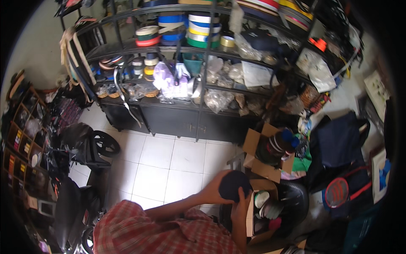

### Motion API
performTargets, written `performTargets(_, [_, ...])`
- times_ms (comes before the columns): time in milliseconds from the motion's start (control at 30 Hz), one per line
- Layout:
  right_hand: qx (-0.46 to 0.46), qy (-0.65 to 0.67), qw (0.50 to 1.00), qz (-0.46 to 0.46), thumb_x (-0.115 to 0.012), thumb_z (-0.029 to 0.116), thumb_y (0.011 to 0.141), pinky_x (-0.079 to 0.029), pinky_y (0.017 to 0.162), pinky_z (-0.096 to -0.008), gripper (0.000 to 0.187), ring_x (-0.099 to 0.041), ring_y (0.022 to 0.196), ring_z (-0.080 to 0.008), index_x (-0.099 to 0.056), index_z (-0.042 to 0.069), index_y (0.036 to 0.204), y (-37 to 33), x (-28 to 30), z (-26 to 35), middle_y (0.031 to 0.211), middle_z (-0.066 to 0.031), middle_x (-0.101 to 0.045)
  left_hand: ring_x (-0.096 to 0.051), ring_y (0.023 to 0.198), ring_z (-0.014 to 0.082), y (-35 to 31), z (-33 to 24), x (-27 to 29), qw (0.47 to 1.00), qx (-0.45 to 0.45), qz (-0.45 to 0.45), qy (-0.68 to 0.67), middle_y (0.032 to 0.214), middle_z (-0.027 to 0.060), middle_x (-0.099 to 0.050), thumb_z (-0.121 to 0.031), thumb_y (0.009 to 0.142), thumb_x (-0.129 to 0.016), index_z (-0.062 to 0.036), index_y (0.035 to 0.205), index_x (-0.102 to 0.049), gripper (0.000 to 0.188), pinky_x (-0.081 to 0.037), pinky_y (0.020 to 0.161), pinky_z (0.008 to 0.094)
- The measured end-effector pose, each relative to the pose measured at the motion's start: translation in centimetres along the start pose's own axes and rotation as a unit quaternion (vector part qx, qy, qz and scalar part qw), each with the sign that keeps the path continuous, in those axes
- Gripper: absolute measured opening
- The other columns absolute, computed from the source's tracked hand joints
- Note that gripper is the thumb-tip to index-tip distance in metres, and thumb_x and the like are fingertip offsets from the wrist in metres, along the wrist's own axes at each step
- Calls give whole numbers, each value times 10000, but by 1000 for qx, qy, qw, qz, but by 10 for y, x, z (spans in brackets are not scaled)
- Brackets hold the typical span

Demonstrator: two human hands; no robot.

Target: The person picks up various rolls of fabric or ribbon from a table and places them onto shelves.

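In front of me, above the near edge of an open cardboard box, both my hands hold a dark navy disc-shaped roll (235, 185), much like the webbing rolls on the shelves. My left hand (214, 188) is closed round its left side. My right hand (240, 204) grips it from below, with a finger or thumb pressed up against its face. Just right of my hands, the cardboard box (250, 213) contains several rolls, among them a white-and-green roll (261, 199) and a pink roll (275, 223).
Beyond the box stands another open carton (267, 170) with dark and blue goods. A black shelf rack (169, 120) with webbing rolls spans the back. Motorcycles (78, 144) stand at left. A dark backpack (338, 139) and a racket (337, 192) lie at right.
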State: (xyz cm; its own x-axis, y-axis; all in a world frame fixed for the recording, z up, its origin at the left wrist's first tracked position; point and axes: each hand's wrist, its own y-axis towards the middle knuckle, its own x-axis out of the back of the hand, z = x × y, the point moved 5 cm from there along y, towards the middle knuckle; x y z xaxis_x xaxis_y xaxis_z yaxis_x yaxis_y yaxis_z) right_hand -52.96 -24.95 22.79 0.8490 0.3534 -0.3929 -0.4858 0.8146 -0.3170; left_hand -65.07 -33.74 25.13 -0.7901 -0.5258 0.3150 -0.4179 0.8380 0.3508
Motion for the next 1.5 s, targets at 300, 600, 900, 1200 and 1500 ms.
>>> performTargets(300, [-101,-76,927,354,-611,238,927,-444,846,-315,330,-546,996,-147,-400,106,1143,21,-174,-43,1063,-60,-561,-423,1271,300,-45,38,163,959,134,-242,-65,1362,185,-394,-263,538,-905,-24,1394,-277,1088,-379,1032,402])
performTargets(600, [-145,-8,909,391,-601,180,933,-402,764,-258,309,-499,902,-106,-399,62,1135,98,-282,-52,989,-69,-568,-462,1241,268,29,57,247,945,125,-301,24,1345,167,-419,-158,532,-880,-26,1415,-202,1121,-398,1019,391])
performTargets(900, [-96,0,854,511,-529,268,966,-452,798,-285,366,-570,886,-144,-385,40,1213,178,-426,-29,1037,-103,-566,-520,1175,257,108,88,358,892,123,-422,100,1263,168,-504,-192,535,-877,-6,1377,-273,1053,-410,1004,371])
performTargets(1200, [13,-56,790,610,-461,247,981,-442,734,-282,323,-594,790,-155,-489,33,1222,197,-600,-32,1093,-113,-582,-539,1106,278,183,68,593,810,19,-577,106,1212,212,-503,-296,592,-868,50,1325,-327,974,-434,961,357])
performTargets(1500, [36,-95,812,575,-488,193,970,-441,711,-265,225,-592,767,-143,-570,30,1101,194,-698,-70,972,-91,-632,-406,1231,359,277,75,788,784,7,-560,266,1263,230,-434,-501,525,-858,35,1315,-360,1077,-328,1047,476])
